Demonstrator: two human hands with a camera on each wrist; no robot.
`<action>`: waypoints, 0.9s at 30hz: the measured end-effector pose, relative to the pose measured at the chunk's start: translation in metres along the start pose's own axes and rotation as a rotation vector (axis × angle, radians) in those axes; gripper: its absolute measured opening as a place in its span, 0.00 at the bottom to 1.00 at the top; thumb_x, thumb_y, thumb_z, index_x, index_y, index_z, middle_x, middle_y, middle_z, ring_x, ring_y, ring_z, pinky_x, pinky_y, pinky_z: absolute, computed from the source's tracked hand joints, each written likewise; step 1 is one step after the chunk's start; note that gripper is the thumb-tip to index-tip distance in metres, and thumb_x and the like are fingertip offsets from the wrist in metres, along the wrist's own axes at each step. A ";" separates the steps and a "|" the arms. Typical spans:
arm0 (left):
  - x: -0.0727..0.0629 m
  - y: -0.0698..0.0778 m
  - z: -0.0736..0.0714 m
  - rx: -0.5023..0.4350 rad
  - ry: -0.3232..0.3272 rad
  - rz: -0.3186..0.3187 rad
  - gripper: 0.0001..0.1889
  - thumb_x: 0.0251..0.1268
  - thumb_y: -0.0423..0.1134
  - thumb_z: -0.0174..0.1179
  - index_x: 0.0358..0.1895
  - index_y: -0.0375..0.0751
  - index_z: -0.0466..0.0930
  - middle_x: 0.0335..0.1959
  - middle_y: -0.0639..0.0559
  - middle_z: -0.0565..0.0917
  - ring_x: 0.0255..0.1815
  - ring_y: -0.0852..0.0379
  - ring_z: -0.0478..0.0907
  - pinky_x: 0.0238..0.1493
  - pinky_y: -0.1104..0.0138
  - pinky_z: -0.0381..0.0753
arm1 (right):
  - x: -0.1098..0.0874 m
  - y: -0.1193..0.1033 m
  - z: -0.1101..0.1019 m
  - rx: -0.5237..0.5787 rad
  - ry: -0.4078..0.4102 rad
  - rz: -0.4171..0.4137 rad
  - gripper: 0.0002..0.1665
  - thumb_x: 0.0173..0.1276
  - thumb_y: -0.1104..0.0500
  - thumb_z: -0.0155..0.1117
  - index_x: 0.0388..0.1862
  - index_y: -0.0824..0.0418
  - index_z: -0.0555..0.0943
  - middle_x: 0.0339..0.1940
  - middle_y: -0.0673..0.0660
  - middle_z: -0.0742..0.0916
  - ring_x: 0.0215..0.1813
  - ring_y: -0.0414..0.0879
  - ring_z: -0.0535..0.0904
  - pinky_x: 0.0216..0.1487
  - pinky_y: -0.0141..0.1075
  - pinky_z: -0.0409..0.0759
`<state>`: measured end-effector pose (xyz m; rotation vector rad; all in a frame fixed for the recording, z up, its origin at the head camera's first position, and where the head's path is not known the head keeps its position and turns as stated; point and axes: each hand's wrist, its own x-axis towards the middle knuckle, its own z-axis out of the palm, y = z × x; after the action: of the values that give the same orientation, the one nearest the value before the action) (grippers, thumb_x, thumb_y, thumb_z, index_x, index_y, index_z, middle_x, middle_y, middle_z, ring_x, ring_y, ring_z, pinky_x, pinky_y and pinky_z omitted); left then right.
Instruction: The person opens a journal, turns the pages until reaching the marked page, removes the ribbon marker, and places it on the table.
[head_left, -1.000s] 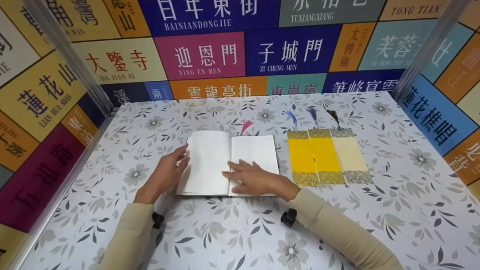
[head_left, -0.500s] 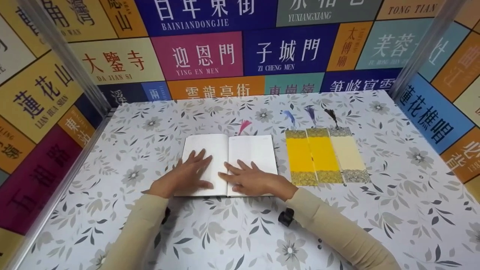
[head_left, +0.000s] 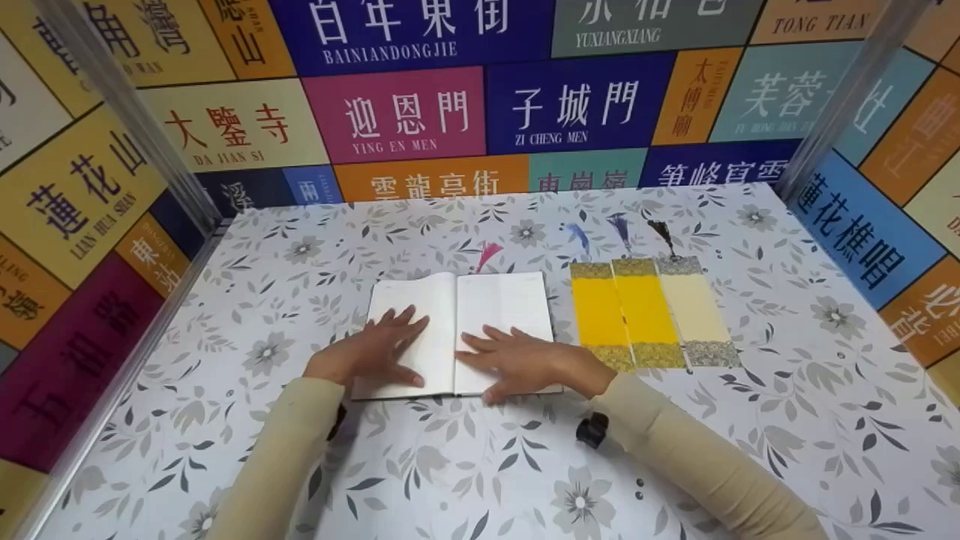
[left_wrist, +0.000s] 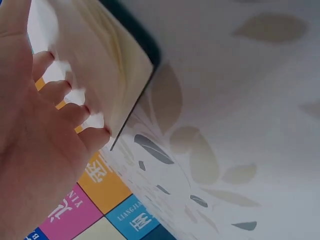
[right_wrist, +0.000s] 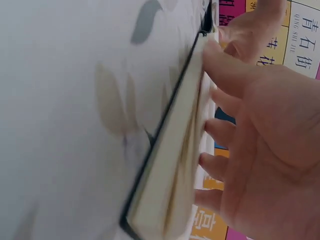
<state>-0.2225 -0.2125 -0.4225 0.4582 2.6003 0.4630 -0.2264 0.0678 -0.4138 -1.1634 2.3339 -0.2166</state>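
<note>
A notebook (head_left: 498,300) with white pages and a dark cover lies spread on the table in the head view. On its left page rests my left hand (head_left: 375,349), fingers and thumb spread. My right hand (head_left: 529,364) lies likewise across the lower part of the right page, its thumb at the bottom edge. A pink tassel (head_left: 489,256) sticks out past the top of the notebook. In the left wrist view the fingertips of the left hand (left_wrist: 45,130) touch the page. The right wrist view shows the right hand (right_wrist: 265,130) over the page block and dark cover.
To the right of the notebook lie three bookmarks side by side: two yellow ones (head_left: 598,311) (head_left: 649,311) and a cream one (head_left: 697,307), with blue, purple and black tassels. The table (head_left: 450,480) has a grey leaf print. Panels with lettering (head_left: 412,112) stand behind it.
My left hand has moved right from the notebook's left edge onto the left page and spread its fingers. My right hand has stayed on the right page, shifting slightly right and toward me.
</note>
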 end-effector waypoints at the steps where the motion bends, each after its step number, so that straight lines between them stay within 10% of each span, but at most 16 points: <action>1: 0.000 0.000 0.000 0.004 0.000 -0.003 0.54 0.57 0.59 0.70 0.82 0.50 0.47 0.84 0.42 0.40 0.84 0.35 0.34 0.83 0.43 0.37 | -0.002 0.001 -0.001 -0.013 -0.014 0.005 0.47 0.73 0.38 0.58 0.83 0.44 0.49 0.85 0.50 0.46 0.86 0.57 0.35 0.84 0.59 0.37; 27: -0.004 0.004 -0.004 -0.011 -0.006 -0.071 0.52 0.55 0.55 0.72 0.81 0.54 0.52 0.84 0.48 0.42 0.85 0.42 0.37 0.82 0.43 0.43 | -0.042 0.032 -0.008 0.147 -0.049 -0.039 0.39 0.74 0.48 0.59 0.80 0.50 0.60 0.85 0.53 0.53 0.85 0.58 0.41 0.82 0.55 0.55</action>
<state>-0.2204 -0.2120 -0.4159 0.3613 2.5980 0.4506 -0.2317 0.1198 -0.4024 -1.1294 2.2139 -0.3635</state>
